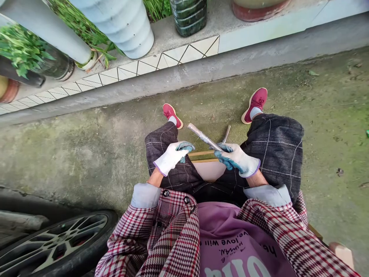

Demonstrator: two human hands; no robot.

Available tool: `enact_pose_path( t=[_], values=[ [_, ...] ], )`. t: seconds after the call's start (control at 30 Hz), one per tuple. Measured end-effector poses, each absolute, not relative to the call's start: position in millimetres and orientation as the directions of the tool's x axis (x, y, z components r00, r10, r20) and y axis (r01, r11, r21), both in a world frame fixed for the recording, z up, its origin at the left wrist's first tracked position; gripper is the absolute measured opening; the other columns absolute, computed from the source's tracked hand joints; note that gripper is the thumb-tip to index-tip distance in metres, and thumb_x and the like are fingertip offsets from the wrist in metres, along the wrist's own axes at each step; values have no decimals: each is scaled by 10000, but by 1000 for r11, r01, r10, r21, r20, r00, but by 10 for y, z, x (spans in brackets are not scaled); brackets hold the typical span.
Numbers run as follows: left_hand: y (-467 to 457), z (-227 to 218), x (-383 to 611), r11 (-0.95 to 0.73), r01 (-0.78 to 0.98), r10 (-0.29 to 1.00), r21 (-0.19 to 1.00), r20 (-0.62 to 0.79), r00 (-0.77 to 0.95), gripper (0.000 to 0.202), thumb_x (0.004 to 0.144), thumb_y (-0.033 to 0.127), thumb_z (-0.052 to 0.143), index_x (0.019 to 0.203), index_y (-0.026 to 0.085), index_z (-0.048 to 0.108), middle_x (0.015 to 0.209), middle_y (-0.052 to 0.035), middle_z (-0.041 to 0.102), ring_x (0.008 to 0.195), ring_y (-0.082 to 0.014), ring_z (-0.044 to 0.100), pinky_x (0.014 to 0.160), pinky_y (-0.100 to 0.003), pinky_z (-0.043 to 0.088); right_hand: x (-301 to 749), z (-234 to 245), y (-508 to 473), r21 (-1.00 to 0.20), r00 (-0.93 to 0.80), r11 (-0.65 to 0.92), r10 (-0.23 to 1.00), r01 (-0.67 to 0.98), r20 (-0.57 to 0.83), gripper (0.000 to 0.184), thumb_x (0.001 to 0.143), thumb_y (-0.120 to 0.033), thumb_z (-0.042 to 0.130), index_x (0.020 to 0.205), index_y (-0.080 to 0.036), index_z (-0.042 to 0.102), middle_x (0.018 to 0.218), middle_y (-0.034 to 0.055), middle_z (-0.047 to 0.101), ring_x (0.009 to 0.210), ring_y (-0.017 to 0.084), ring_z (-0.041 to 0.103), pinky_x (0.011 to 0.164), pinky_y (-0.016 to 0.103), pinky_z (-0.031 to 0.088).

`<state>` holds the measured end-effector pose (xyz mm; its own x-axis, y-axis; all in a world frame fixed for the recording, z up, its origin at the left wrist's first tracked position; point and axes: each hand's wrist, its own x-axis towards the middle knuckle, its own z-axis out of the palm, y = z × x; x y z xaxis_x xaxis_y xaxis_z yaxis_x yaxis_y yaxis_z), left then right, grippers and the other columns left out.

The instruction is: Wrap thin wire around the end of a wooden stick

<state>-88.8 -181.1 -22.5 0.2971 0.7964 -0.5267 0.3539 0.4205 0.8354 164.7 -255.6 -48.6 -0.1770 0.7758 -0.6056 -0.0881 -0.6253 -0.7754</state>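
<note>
My right hand (236,158), in a white glove with blue coating, is wrapped round a pale, peeled-looking wooden stick (212,143). The stick slants up and left out of the fist, with silvery wire or string (204,137) wound in close turns round its middle. A thin strand runs from the winding to my left hand (175,155), gloved alike, whose fingers are pinched on it. Just beyond my right hand a second stick end (227,133) sticks up; whether it joins the first stick is hidden by the glove.
Between my knees is a pale seat or board (209,170) with a wooden edge. A car wheel (62,242) is close at lower left. Ahead, a low tiled ledge (173,59) bears a white ribbed container (121,27), a dark plastic bottle (189,17) and potted plants (25,48).
</note>
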Motion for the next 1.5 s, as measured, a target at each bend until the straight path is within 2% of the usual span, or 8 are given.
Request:
enact_pose_path(
  t=[0.33, 0.6, 0.87, 0.97, 1.07, 1.2, 1.33, 1.5],
  values=[
    [-1767, -206, -926, 396, 314, 764, 863, -499, 409, 166, 665, 304, 743, 730, 158, 697, 709, -20, 654, 637, -131, 553, 606, -248, 433, 1759, -413, -2573, -795, -583, -586, 593, 160, -555, 358, 684, -426, 805, 910, -157, 738, 575, -44, 579, 406, 70, 435, 371, 211, 325],
    [-1743, -152, -933, 182, 530, 819, 828, -426, 384, 146, 766, 304, 666, 733, 163, 687, 737, -6, 677, 726, -152, 585, 702, -260, 444, 1864, -448, -2578, -797, -466, -378, 661, 471, -588, 277, 770, -381, 704, 972, -208, 782, 598, -35, 638, 480, 106, 497, 468, 239, 353],
    [-1716, 44, -853, -266, 833, 818, 485, -344, 461, 147, 893, 271, 614, 856, 205, 740, 861, -51, 758, 803, -206, 656, 777, -309, 472, 1808, -487, -2509, -684, -321, -245, 743, 687, -588, 198, 782, -364, 678, 893, -236, 780, 787, 10, 739, 702, 186, 642, 637, 278, 445],
    [-1762, 29, -756, -184, 755, 856, 629, -275, 438, 134, 876, 249, 636, 925, 211, 755, 934, -54, 772, 832, -198, 668, 796, -304, 493, 1864, -416, -2364, -629, -164, -251, 834, 736, -526, 260, 799, -357, 669, 995, -224, 776, 888, 45, 766, 797, 225, 678, 708, 297, 479],
    [-1789, -9, -666, 128, 458, 883, 880, -312, 352, 218, 851, 250, 618, 1007, 178, 751, 829, -30, 738, 674, -138, 624, 649, -257, 487, 1996, -234, -2169, -669, -32, -237, 931, 705, -362, 321, 816, -402, 674, 1057, -208, 758, 865, 42, 745, 787, 222, 668, 706, 300, 485],
    [-1763, -59, -557, 346, 101, 855, 933, -358, 377, 268, 783, 284, 656, 985, 136, 752, 654, 5, 648, 561, -101, 564, 543, -226, 438, 2075, -46, -1985, -852, 31, -279, 954, 442, -297, 271, 810, -423, 696, 946, -189, 717, 672, -13, 598, 566, 134, 541, 505, 252, 417],
    [-1699, -277, -494, 434, 53, 822, 899, -420, 385, 272, 729, 303, 688, 934, 132, 738, 549, 40, 574, 472, -84, 490, 502, -233, 435, 1999, -119, -1965, -913, -86, -402, 909, 77, -407, 405, 745, -433, 751, 1042, -161, 703, 584, -58, 501, 437, 79, 409, 373, 217, 346],
    [-1613, -571, -563, 493, 173, 791, 853, -522, 319, 240, 703, 339, 724, 836, 140, 708, 480, 68, 489, 425, -72, 417, 466, -227, 388, 1976, -247, -2028, -855, -408, -514, 768, 66, -493, 514, 679, -461, 808, 1064, -134, 719, 569, -56, 532, 385, 60, 392, 338, 205, 325]
  ],
)
